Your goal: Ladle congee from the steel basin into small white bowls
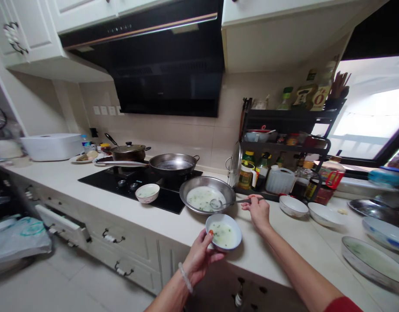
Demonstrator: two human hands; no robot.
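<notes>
My left hand [202, 255] holds a small bowl [224, 232] of pale soup with green bits, its thumb on the rim, just in front of the counter edge. A ladle [233, 202] is gripped by its handle in my right hand [258, 211]. The ladle's head rests at the surface of similar soup in a wide metal basin [186, 197], which stands behind the small bowl, beside the cooktop. Another small bowl [147, 193] with pale liquid sits on the cooktop's front edge, left of the basin.
A wok [173, 164] and a lidded pot [129, 154] are on the black cooktop [121, 184]. White bowls [293, 206] and a large soup dish [374, 260] stand on the right of the counter [283, 242]. Behind them is a rack [287, 147] with bottles. A drawer [61, 225] stands open at left.
</notes>
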